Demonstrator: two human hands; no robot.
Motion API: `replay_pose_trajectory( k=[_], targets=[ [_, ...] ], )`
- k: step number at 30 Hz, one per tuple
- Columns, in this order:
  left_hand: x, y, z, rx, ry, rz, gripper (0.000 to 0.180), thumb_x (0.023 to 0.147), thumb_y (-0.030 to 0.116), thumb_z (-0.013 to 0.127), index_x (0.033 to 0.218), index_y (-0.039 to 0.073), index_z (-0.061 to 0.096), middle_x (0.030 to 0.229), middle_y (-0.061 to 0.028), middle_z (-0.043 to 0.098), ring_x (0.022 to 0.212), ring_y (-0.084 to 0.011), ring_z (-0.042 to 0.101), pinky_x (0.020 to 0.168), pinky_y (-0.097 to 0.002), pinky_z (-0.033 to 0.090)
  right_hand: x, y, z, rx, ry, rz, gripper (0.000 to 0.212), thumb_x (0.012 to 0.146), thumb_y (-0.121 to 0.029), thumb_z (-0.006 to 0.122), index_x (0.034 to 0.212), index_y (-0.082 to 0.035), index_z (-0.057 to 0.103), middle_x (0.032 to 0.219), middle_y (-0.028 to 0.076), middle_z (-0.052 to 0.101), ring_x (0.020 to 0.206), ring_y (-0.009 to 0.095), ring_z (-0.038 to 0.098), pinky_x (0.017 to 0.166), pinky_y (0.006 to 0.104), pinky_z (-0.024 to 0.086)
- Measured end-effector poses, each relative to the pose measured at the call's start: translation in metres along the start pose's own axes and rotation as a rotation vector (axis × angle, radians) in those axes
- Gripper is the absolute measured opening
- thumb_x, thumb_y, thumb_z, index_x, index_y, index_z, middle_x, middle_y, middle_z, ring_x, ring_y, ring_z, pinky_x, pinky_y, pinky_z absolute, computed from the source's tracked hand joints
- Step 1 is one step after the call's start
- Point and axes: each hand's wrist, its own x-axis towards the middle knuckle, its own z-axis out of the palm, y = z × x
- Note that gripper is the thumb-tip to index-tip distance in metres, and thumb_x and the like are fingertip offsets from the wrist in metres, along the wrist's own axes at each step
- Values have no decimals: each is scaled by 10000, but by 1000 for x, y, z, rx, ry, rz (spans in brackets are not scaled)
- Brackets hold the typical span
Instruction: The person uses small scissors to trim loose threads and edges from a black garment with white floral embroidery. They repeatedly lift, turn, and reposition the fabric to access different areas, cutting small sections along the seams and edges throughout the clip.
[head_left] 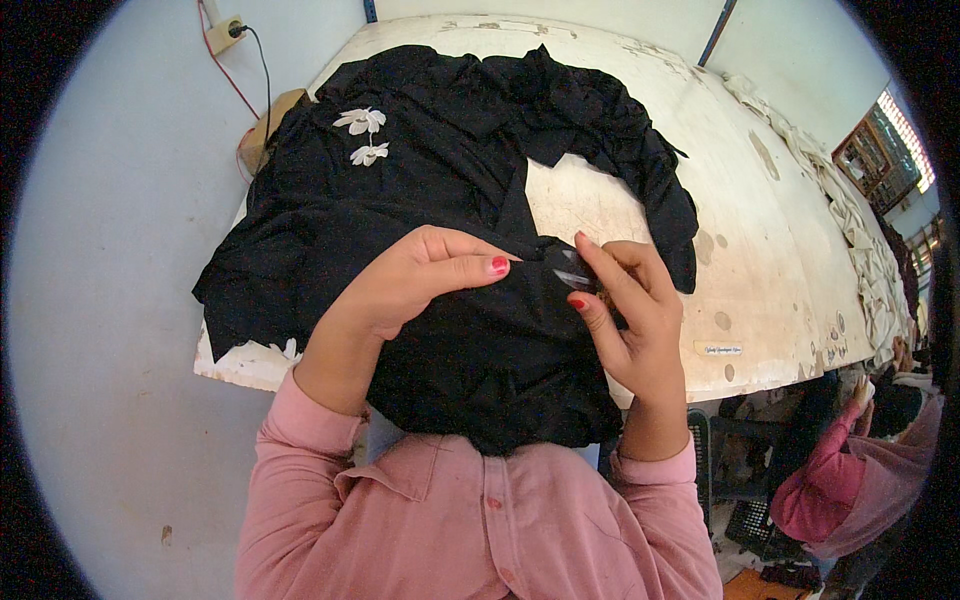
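The black cloth garment with white flower appliqués (440,180) is pinched by the left hand (415,275); the right hand (640,310) has thumb and forefinger apart around a small shiny piece (571,270) — grip unclear. Taut cloth should help — it drapes over the worn white table (760,300).

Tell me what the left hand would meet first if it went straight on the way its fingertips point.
The left hand points rightward, pinching black cloth. Straight on, it would probably first meet more of that cloth, bunched just ahead, then the small shiny piece at the right hand; depth is unclear.
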Motion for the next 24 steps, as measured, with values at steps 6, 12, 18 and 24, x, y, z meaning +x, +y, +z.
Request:
replay_pose_trajectory(
  k=[6, 12, 18, 24],
  targets=[
    [-2, -1, 5, -25, 11, 23, 196, 878, 135, 632, 999, -2, 701, 926, -63, 697, 851, -88, 616, 794, -226, 472, 6, -2, 4, -110, 101, -210, 406, 694, -93, 734, 1095, -84, 674, 870, 83, 623, 647, 216, 583, 574, 304, 463],
    [-4, 0, 12, -6, 27, 35, 189, 881, 134, 626, 991, 1, 703, 932, -62, 696, 846, -87, 617, 792, -230, 473, 10, -5, 1, -209, 47, -297, 400, 680, -106, 735, 1075, -95, 679, 855, 58, 624, 616, 202, 561, 533, 307, 432],
    [-5, -2, 14, -38, 5, 26, 199, 883, 150, 628, 992, 0, 702, 941, -63, 694, 854, -83, 613, 791, -226, 467, 11, -7, 1, -248, 52, -310, 397, 678, -108, 734, 1070, -96, 680, 846, 46, 617, 599, 192, 545, 527, 307, 425],
    [-4, -3, 16, -87, 3, -3, 226, 885, 195, 624, 971, 1, 703, 946, -49, 689, 859, -80, 597, 805, -226, 441, 11, -10, 1, -344, 69, -348, 382, 692, -130, 721, 1071, -101, 685, 840, 19, 615, 591, 172, 531, 512, 300, 400]
  ],
)
